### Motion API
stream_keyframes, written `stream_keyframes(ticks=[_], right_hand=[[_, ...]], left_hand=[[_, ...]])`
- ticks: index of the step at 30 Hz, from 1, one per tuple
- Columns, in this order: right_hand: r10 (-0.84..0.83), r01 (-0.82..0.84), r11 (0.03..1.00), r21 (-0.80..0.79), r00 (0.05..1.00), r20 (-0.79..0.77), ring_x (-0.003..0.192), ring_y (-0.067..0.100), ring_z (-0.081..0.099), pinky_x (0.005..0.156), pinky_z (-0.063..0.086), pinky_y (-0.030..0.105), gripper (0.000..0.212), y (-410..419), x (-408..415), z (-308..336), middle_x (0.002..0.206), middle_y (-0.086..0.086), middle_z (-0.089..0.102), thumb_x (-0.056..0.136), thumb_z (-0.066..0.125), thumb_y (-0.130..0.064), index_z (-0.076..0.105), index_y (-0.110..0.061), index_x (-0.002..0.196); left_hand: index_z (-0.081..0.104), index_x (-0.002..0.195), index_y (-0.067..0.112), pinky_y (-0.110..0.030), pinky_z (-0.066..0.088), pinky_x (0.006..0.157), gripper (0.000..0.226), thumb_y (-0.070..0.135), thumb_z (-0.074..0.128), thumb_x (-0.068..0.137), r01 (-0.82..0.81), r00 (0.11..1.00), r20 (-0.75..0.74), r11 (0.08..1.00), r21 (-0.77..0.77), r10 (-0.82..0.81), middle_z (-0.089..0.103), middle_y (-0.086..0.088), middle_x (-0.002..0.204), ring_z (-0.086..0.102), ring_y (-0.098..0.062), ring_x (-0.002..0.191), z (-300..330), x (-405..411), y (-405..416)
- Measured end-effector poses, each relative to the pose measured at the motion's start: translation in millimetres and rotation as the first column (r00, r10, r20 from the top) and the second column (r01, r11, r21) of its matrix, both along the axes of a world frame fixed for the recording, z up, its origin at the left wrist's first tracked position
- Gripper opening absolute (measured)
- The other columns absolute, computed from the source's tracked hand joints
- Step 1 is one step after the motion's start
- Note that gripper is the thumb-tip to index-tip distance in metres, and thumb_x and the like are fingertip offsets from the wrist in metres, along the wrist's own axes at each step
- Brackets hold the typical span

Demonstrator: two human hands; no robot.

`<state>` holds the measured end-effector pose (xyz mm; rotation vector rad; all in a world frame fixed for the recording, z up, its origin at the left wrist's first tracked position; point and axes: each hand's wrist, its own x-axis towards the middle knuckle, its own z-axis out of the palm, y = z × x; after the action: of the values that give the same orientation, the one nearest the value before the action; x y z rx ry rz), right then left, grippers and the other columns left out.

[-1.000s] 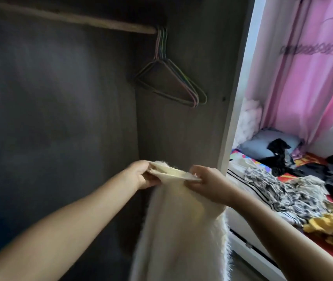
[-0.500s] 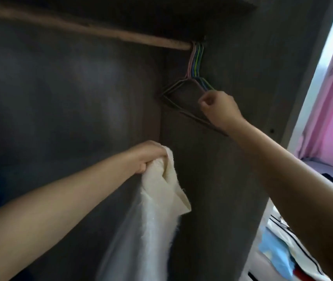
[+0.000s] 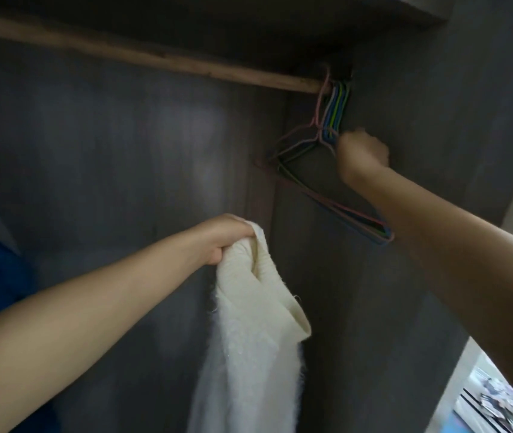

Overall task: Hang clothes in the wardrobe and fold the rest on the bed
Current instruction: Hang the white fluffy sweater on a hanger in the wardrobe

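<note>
Head view: step in hand looks like fetching a hanger for the garment. Left hand (image 3: 222,237) has fingers curled tight round the top edge of a cream fuzzy sweater (image 3: 249,339), which hangs limp below the fist: ribbed band near the fingers, fluffy pile lower down. Right hand (image 3: 361,154) is up at the bunch of wire hangers (image 3: 327,170) on the wooden rail (image 3: 155,57), knuckles curled, blurred; can't tell whether the fingers actually pinch a wire or only touch the bunch. Hangers are thin, coated wire in pink, blue and green, nested triangles, hooks stacked just above the fingers at the rail's end by the wardrobe's side wall (image 3: 436,89). Likely next: separate one hanger, lift its hook off the rail, feed it into the neck opening. Risk: wires snag together.
</note>
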<state>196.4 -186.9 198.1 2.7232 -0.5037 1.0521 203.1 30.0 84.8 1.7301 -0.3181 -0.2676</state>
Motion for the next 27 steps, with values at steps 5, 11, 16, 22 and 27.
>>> stream_keyframes(ticks=[5, 11, 16, 22, 27], right_hand=[[0.219, -0.277, 0.93, 0.242, 0.945, 0.243, 0.099, 0.044, 0.06, 0.078, 0.047, 0.046, 0.019, 24.7, -27.5, -8.9, 0.109, 0.028, 0.061, 0.095, 0.04, -0.002, 0.05, 0.001, 0.111], [0.433, -0.563, 0.305, 0.768, 0.801, 0.414, 0.051, 0.014, 0.046, 0.045, 0.036, 0.025, 0.014, 55.1, -50.7, -104.1, 0.072, 0.003, 0.051, 0.097, 0.051, -0.025, 0.042, -0.015, 0.101], [0.371, -0.498, 0.007, 0.867, 0.806, 0.46, 0.032, 0.006, 0.025, 0.036, 0.018, 0.014, 0.036, 83.8, -67.6, -149.3, 0.041, -0.011, 0.028, 0.096, 0.048, -0.046, 0.065, -0.019, 0.08], [0.138, -0.721, -0.402, 0.564, 0.562, 0.816, 0.039, 0.007, 0.02, 0.038, 0.018, 0.018, 0.047, 116.1, -122.1, -146.0, 0.045, -0.01, 0.023, 0.096, 0.046, -0.05, 0.064, -0.021, 0.063], [0.016, -0.78, -0.46, 0.423, 0.469, 0.883, 0.039, 0.008, 0.017, 0.037, 0.018, 0.019, 0.055, 143.8, -156.6, -140.1, 0.045, -0.009, 0.02, 0.095, 0.043, -0.054, 0.053, -0.022, 0.052]], left_hand=[[0.061, 0.072, 0.002, -0.042, 0.054, 0.08, 0.026, -0.012, 0.044, 0.084, -0.023, 0.999, -0.031, 0.999, 0.039, 0.025, 0.061, -0.018, 0.076, 0.061, -0.03, 0.075, -5.0, 0.1, 7.8], [0.06, 0.081, 0.006, -0.034, 0.056, 0.07, 0.022, -0.009, 0.044, 0.087, 0.139, 0.987, -0.113, 0.946, 0.292, -0.11, 0.064, -0.012, 0.076, 0.064, -0.024, 0.073, -23.3, -20.2, 31.5], [0.06, 0.081, 0.008, -0.03, 0.055, 0.063, 0.007, 0.004, 0.056, 0.086, 0.209, 0.977, -0.153, 0.825, 0.525, -0.15, 0.065, -0.008, 0.072, 0.065, -0.02, 0.067, -62.7, -44.5, 56.9], [0.071, 0.094, 0.003, -0.029, 0.056, 0.067, 0.023, 0.022, 0.069, 0.08, 0.045, 0.998, -0.064, 0.864, 0.502, -0.015, 0.072, -0.011, 0.084, 0.068, -0.022, 0.071, -100.8, -45.1, 94.6], [0.07, 0.096, -0.003, -0.027, 0.053, 0.065, 0.026, 0.018, 0.066, 0.08, -0.046, 0.998, -0.008, 0.868, 0.494, 0.057, 0.068, -0.013, 0.08, 0.067, -0.025, 0.072, -108.9, -43.2, 114.9]])
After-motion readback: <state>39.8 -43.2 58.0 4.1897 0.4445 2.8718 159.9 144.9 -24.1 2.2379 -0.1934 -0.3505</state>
